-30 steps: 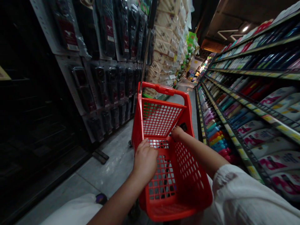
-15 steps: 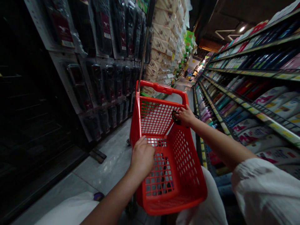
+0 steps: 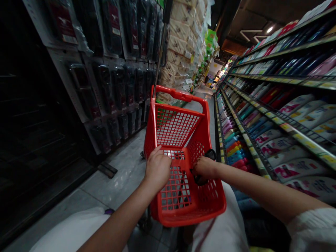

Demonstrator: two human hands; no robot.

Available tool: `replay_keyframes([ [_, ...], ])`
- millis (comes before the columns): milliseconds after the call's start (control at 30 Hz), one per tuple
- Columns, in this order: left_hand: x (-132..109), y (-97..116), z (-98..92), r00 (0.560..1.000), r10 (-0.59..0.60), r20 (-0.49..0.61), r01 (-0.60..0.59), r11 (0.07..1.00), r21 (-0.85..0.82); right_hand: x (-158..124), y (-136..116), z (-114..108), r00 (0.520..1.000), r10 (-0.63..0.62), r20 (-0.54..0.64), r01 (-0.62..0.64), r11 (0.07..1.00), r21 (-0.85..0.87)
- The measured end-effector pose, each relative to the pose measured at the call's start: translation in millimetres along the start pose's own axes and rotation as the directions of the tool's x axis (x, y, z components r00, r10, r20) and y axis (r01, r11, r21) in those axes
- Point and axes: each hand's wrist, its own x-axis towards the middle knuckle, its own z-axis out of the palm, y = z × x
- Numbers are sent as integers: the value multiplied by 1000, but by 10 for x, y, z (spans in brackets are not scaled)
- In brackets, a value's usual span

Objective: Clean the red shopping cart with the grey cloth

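Note:
A red plastic shopping cart with grid-patterned walls stands in front of me, its handle at the far end. My left hand is closed over the cart's left rim. Inside the basket, near the right wall, my right hand grips a black looped item. Part of that item shows above the hand and part below it; its kind cannot be made out. Nothing else is visible in the basket.
Packaged dark goods hang on a rack at left. Beyond them rise stacked beige packs. Along the right run shelves crowded with bottles. A dark rack foot juts onto the tiled floor.
My right hand has come down from the cart's right rim into the basket, carrying the black looped item. The left hand keeps its hold on the left rim.

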Motion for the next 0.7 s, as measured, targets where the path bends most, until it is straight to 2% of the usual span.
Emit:
replay_keyframes([
  [100,-1,-2,5,1000,10,6,-10,1000,-5,-203,-376,81,982,-187,38,181,976,122],
  [133,-4,-3,8,1000,11,6,-11,1000,-5,-256,-456,108,980,-197,16,193,971,139],
  [200,-13,-1,13,1000,9,0,-9,1000,-7,-330,-529,159,989,-135,-57,141,982,123],
  [267,-22,7,17,1000,9,-6,-9,1000,-12,-359,-514,202,990,23,-137,-12,997,77],
  [367,-32,25,16,1000,2,-3,-2,1000,-14,-327,-454,256,962,220,-160,-213,975,61],
  [433,-38,38,15,1000,-10,-2,10,1000,-10,-259,-422,285,962,237,-132,-232,971,53],
  [533,-51,51,14,1000,-17,-8,17,1000,-13,-85,-304,279,972,187,-145,-186,982,17],
  [600,-63,54,15,1000,-17,-11,17,1000,-17,71,-113,207,969,178,-173,-184,983,-20],
  [700,-83,47,20,1000,-29,-6,29,999,-17,313,339,-8,953,231,-196,-246,968,-54],
])
